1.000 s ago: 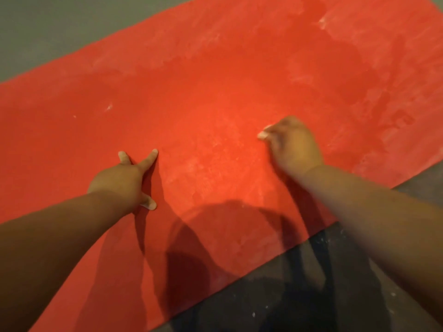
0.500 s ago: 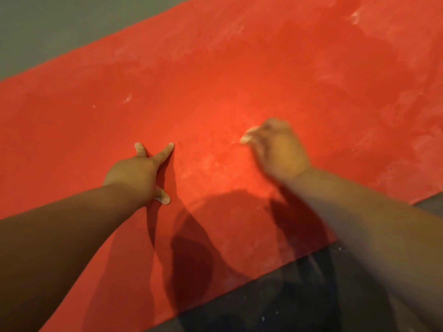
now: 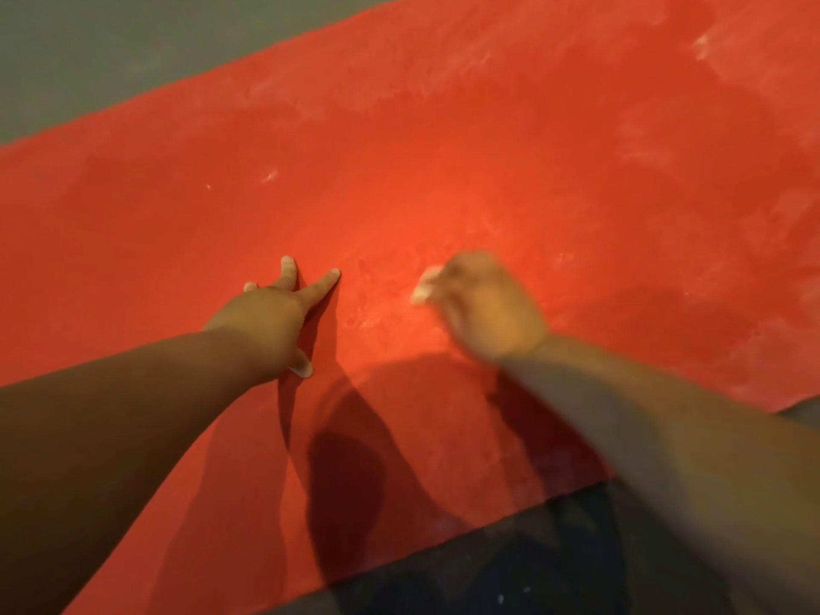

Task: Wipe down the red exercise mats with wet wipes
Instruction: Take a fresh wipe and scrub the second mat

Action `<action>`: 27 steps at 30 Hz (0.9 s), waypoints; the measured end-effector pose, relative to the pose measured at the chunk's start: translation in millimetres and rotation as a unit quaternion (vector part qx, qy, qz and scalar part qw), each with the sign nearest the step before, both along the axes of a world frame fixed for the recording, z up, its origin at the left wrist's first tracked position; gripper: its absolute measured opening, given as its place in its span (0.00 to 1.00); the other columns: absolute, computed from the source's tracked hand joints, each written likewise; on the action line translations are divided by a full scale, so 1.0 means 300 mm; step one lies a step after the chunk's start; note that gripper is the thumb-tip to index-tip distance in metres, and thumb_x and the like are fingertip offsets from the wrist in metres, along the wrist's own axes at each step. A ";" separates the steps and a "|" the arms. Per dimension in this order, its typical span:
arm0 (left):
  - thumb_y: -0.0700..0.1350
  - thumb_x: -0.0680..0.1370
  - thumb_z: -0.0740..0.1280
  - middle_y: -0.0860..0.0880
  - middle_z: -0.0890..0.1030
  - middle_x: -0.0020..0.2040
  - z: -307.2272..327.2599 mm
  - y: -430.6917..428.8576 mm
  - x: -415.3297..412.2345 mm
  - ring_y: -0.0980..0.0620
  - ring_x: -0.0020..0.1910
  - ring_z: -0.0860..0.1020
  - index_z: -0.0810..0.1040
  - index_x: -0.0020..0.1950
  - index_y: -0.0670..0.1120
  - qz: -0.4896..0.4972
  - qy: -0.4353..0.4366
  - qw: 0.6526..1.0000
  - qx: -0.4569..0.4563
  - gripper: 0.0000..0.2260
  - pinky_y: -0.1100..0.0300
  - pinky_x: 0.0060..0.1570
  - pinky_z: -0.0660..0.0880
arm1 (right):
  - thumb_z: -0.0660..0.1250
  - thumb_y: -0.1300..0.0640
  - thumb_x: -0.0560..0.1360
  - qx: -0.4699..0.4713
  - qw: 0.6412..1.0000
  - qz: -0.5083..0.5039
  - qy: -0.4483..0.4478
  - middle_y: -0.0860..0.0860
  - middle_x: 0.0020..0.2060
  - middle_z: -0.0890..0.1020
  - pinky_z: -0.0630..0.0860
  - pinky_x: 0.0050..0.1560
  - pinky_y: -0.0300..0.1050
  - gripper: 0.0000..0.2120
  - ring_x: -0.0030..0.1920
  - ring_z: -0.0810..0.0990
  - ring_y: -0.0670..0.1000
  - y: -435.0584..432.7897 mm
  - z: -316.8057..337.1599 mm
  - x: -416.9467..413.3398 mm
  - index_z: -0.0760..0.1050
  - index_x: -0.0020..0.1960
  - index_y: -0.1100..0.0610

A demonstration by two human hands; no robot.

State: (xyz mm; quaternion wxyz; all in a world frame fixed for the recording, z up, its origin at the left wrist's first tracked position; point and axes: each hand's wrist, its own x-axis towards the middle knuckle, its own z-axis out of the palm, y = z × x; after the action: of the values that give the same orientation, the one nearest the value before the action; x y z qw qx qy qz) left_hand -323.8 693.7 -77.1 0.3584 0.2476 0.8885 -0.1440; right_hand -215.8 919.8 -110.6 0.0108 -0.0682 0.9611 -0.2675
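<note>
Two bare hands reach out over one red exercise mat (image 3: 443, 148), which lies flat on the floor and fills most of the view, running aslant from the lower left to the upper right. The left hand (image 3: 266, 315) rests on the mat about midway between its far and near edges. Its fingers (image 3: 326, 281) are straight and spread wide, with the tips touching the red surface and the thumb stuck out toward the mat's near edge. The right hand (image 3: 492, 306) sits on the mat just beside it, apart from it and at about the same depth across the mat. It is smeared by motion blur, but its fingers show curled in over the palm, and a small pale wad, the wet wipe (image 3: 423, 288), pokes out at their front against the mat. How much of the wipe lies under the hand cannot be told. Dull whitish smears cloud the mat toward its far edge and its right end, while the patch around the hands looks brighter red. Dark shadows of the arms fall on the mat toward its near edge. Grey floor (image 3: 88, 51) shows beyond the mat's far edge, and a darker strip of floor, flecked with white specks, lies along the near edge.
</note>
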 end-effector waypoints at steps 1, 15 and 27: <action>0.48 0.66 0.79 0.47 0.38 0.78 0.000 0.003 -0.001 0.30 0.72 0.57 0.35 0.73 0.67 0.005 0.001 1.000 -0.002 0.57 0.44 0.63 0.68 | 0.63 0.60 0.77 0.033 0.995 -0.091 0.017 0.55 0.52 0.83 0.70 0.58 0.49 0.11 0.53 0.77 0.59 0.090 -0.003 -0.053 0.83 0.53 0.53; 0.51 0.62 0.80 0.51 0.41 0.79 0.018 0.002 -0.001 0.36 0.74 0.59 0.39 0.78 0.53 0.016 0.027 0.999 -0.010 0.60 0.48 0.64 0.67 | 0.60 0.57 0.78 0.011 0.992 0.113 -0.049 0.49 0.54 0.79 0.67 0.61 0.46 0.13 0.56 0.74 0.54 -0.126 0.003 -0.009 0.79 0.58 0.48; 0.55 0.61 0.80 0.41 0.42 0.78 -0.001 -0.068 0.035 0.38 0.76 0.54 0.44 0.79 0.48 0.149 0.037 0.987 0.043 0.58 0.46 0.68 0.63 | 0.65 0.65 0.73 -0.023 0.999 0.017 -0.043 0.56 0.47 0.79 0.68 0.53 0.46 0.09 0.50 0.76 0.58 -0.248 0.006 -0.009 0.81 0.50 0.58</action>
State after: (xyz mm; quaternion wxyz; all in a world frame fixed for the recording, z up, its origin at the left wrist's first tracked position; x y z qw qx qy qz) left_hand -313.3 673.3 -77.4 0.3315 0.1221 0.9336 -0.0603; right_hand -218.6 845.5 -108.9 0.0550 -0.0732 0.9521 -0.2918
